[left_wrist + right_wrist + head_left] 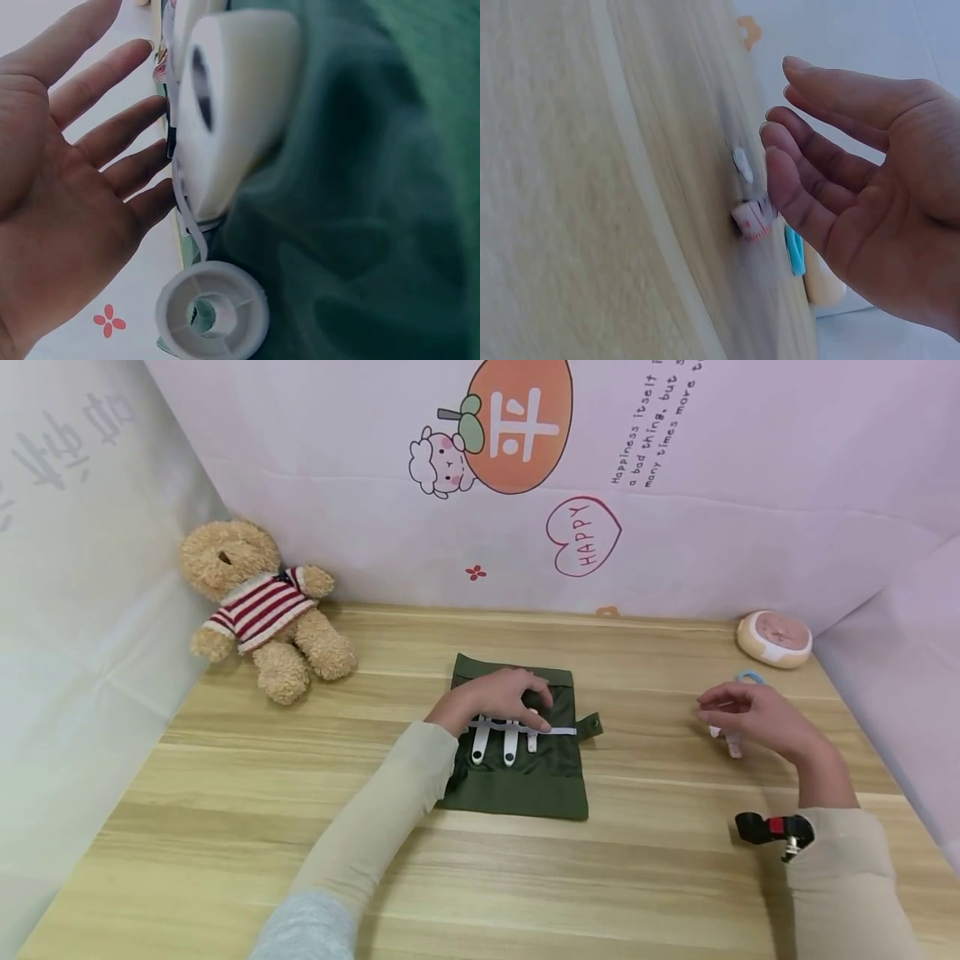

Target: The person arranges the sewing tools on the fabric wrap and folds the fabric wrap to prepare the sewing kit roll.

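Observation:
In the head view my left hand (498, 700) is over the dark green fabric pouch (517, 795), fingers bent, thumb by its white elastic band (564, 732). Two white handles (480, 748) with dark dots and a smaller patterned piece (532, 741) sit under the band. The left wrist view shows that palm facing the pouch with nothing in it, beside a white handle (255, 90) and a white spool-like ring (214, 307). At the right my right hand (761, 718), loosely curved and holding nothing, hovers by a white-and-red patterned piece (754, 219) and a blue loop (794, 251).
A teddy bear (262, 606) in a striped shirt leans at the back left. At the back right sits a round cream-and-pink object (776, 639). The pouch's snap tab (591, 727) sticks out to the right. Printed cloth (337, 527) hangs behind the wooden table (652, 877).

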Motion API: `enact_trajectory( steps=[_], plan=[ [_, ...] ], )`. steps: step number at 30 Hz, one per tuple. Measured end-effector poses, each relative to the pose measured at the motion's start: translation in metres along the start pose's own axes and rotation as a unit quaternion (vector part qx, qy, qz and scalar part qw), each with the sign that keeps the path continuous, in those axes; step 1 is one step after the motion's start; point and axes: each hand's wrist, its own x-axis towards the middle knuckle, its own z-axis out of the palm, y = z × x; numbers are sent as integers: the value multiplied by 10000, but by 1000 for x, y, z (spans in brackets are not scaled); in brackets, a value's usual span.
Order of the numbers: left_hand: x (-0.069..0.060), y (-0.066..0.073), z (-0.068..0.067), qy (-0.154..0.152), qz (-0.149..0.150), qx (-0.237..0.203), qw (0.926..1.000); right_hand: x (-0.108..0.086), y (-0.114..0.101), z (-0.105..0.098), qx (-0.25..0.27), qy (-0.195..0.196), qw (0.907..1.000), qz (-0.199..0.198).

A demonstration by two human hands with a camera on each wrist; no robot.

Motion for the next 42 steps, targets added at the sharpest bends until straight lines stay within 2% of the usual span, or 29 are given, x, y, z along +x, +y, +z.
enact_trajectory(
  steps=[8,19,31,38,42],
  plan=[
    [3,-2,2,25,19,189,9998,-2,7,-4,-326,97,9994,-4],
    [4,-2,3,78,-20,257,9996,3,10,-4,-740,-101,9972,-13],
    [2,-2,5,94,-68,230,9997,6,7,-3,-801,-219,9965,-107],
    [0,0,6,73,-75,160,9998,2,7,-6,-518,-439,9977,-16],
    [0,0,6,53,-94,142,9998,3,8,-6,-557,-497,9972,62]
  ],
)
